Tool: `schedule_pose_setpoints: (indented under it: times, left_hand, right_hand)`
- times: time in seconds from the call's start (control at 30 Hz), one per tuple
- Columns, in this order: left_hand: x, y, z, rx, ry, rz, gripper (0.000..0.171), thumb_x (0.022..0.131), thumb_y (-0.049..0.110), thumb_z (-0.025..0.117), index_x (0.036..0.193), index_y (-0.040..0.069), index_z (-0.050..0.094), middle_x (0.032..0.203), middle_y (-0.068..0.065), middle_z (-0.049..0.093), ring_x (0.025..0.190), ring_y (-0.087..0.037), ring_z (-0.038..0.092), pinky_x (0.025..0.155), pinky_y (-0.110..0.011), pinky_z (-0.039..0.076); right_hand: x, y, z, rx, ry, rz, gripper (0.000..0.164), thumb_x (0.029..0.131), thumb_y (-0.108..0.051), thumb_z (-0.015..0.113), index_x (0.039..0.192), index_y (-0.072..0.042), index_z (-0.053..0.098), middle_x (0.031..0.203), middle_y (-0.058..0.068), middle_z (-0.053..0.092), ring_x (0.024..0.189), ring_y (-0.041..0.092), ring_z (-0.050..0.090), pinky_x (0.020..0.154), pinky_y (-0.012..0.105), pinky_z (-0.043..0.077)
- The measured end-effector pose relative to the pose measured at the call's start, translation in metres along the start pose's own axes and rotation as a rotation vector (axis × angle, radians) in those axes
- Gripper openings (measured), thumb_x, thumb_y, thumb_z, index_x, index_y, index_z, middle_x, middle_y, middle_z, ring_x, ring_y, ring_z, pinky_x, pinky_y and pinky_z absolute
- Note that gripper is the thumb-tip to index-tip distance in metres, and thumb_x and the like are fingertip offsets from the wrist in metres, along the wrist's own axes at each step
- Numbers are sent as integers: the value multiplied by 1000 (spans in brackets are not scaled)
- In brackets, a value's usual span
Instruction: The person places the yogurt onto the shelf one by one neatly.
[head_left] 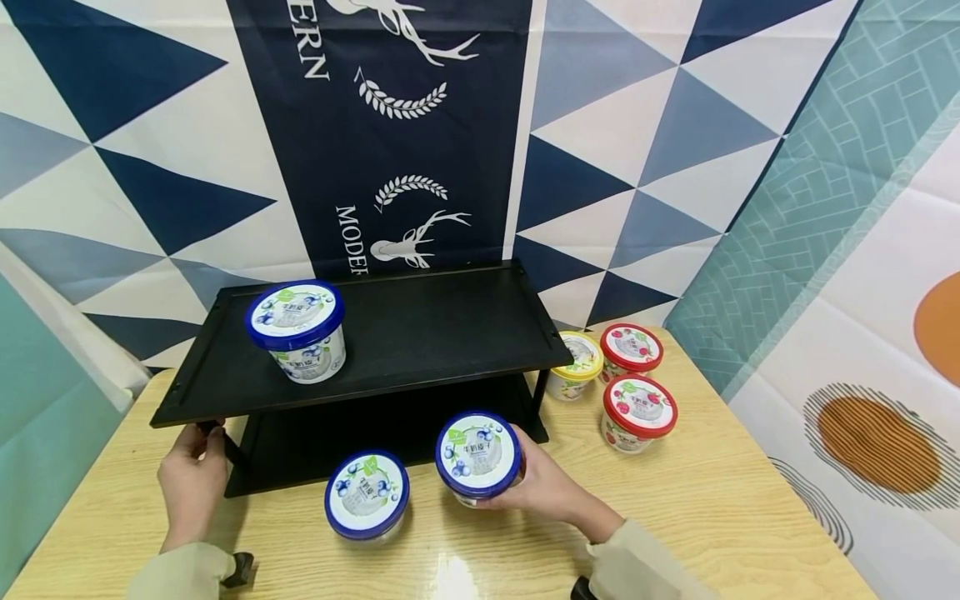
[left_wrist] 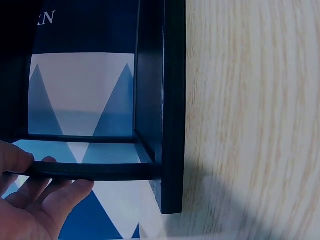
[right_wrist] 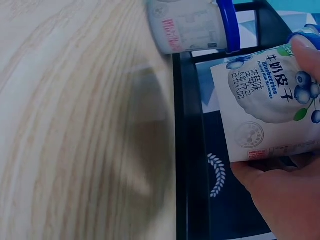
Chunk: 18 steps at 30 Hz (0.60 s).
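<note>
My right hand (head_left: pixel 536 479) grips a blue-lidded blueberry tub (head_left: pixel 478 454) in front of the shelf's lower board. The right wrist view shows fingers and thumb round the printed side of this tub (right_wrist: pixel 270 100). A second blueberry tub (head_left: pixel 367 495) stands on the table, left of the held one. On the top board of the black two-tier shelf (head_left: pixel 442 325) sits a third blueberry tub (head_left: pixel 296 329), near the left end. My left hand (head_left: pixel 193 475) holds the shelf's front left post (left_wrist: pixel 115 171), with fingers and thumb curled round it in the left wrist view.
Right of the shelf, a yellow-lidded tub (head_left: pixel 576 365) and two red-lidded tubs (head_left: pixel 640 412) stand on the wooden table (head_left: pixel 720 517). A patterned cloth (head_left: pixel 405 167) hangs right behind the shelf. The top board overhangs the lower board (head_left: pixel 337 437).
</note>
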<state>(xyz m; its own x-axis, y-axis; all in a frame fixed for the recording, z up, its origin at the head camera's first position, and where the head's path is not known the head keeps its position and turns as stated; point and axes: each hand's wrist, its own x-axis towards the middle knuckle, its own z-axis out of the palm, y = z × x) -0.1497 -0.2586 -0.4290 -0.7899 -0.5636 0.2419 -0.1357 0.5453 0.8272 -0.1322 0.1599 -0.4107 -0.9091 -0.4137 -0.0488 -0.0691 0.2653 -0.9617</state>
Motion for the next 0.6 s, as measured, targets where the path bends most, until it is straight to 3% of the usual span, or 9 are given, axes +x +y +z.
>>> schedule_pose_setpoints:
  times: [0.17,0.3,0.4,0.5,0.6]
  left_hand:
    - [-1,-1,-1,6,-7,-11,25,96,21,48,106,6,65,81,26,51,72,20,39,57,-6,35]
    - [-2,-1,-1,15,-17,-16,26,97,23,46,107,6,64,92,-1,65,73,21,38,56,-7,35]
    - [-2,-1,0,22,-24,-17,27,97,24,45,107,6,63,106,-18,63,74,20,36,56,-7,34]
    - [-1,-1,0,27,-22,-20,27,97,24,45,107,6,63,107,-18,63,75,20,36,57,-6,34]
    - [0,-1,1,23,-16,-17,26,97,22,46,107,7,64,93,1,66,74,21,37,58,-5,34]
  right_hand:
    - [-1,-5,-2,23,-27,-27,90,66,-17,85,140,-17,32,135,5,47,127,26,43,106,48,31]
    - [-2,-11,-5,15,-38,-68,89,67,-16,84,139,-16,32,135,5,47,126,26,44,104,43,34]
    - [-4,-17,-8,10,-52,-100,88,68,-15,84,139,-14,32,135,7,46,126,27,44,102,39,37]
    - [-5,-23,-10,-2,-61,-107,88,69,-17,83,140,-14,31,136,7,45,126,28,43,102,41,36]
    - [-6,-28,-12,-8,-66,-108,88,69,-17,83,140,-14,31,136,6,45,125,28,43,102,42,36]
